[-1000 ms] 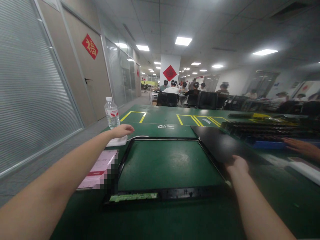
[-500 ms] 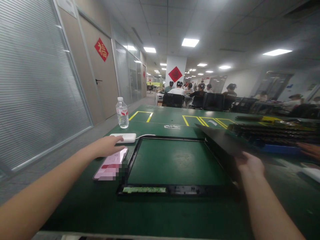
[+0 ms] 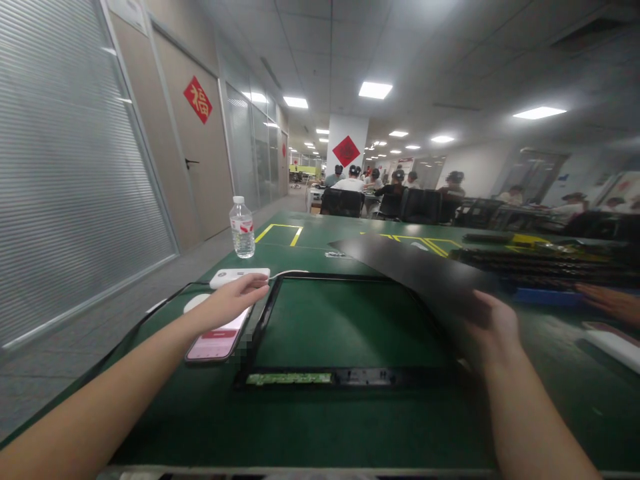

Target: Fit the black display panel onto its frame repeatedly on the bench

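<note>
My right hand (image 3: 493, 327) is closed on the right edge of a thin dark panel (image 3: 415, 267). The panel tilts over the right side of a black rectangular frame (image 3: 267, 313), which lies flat on the green table (image 3: 320, 427). A green circuit strip (image 3: 290, 379) sits along the frame's near edge. My left hand (image 3: 240, 297) holds nothing, its fingers stretched out above a phone (image 3: 217, 340) with a lit pink screen, left of the frame. Just beyond that hand is a white power bank (image 3: 233, 275) with a white cable.
A water bottle (image 3: 243, 230) stands at the far left of the table. Stacked dark parts and a blue tray (image 3: 545, 295) lie to the right, near another person's hand (image 3: 610, 301). Yellow tape (image 3: 295, 237) marks the far side. Several people sit at tables beyond.
My right hand has swung the dark panel leftward, over the frame's far right part. My left hand has moved right, toward the frame's left edge, uncovering the power bank.
</note>
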`<move>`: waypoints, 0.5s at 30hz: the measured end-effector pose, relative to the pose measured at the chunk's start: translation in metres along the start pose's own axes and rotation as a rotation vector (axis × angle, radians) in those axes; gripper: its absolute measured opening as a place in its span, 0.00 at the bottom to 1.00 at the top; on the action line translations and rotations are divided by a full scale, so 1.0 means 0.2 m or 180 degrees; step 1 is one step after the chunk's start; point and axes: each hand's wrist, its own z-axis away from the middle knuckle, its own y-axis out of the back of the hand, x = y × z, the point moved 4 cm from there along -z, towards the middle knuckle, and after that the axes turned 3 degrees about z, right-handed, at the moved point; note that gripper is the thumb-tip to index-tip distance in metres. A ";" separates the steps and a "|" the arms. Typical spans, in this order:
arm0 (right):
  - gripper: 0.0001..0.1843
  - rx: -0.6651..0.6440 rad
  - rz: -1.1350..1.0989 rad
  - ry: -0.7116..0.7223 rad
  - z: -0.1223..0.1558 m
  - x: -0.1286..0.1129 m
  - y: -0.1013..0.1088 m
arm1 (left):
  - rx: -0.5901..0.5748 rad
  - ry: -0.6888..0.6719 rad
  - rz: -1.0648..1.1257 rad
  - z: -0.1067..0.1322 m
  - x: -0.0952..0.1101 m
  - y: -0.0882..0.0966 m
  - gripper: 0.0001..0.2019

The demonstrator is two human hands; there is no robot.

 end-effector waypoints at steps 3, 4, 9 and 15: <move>0.06 -0.0139 0.0104 -0.0109 0.02 0.01 -0.01 | -0.0046 0.0148 0.1276 0.01 0.03 -0.05 0.34; 0.06 -0.0212 0.0118 -0.0139 0.01 0.01 -0.01 | -0.0064 0.0188 0.1658 0.02 0.03 -0.06 0.33; 0.07 -0.0604 0.0072 -0.0360 -0.03 0.04 -0.02 | -0.0229 0.0305 0.2783 0.04 0.05 -0.09 0.27; 0.07 -0.0857 0.0289 -0.0747 0.01 0.10 -0.07 | -0.0039 0.0441 0.2506 0.06 0.06 -0.08 0.25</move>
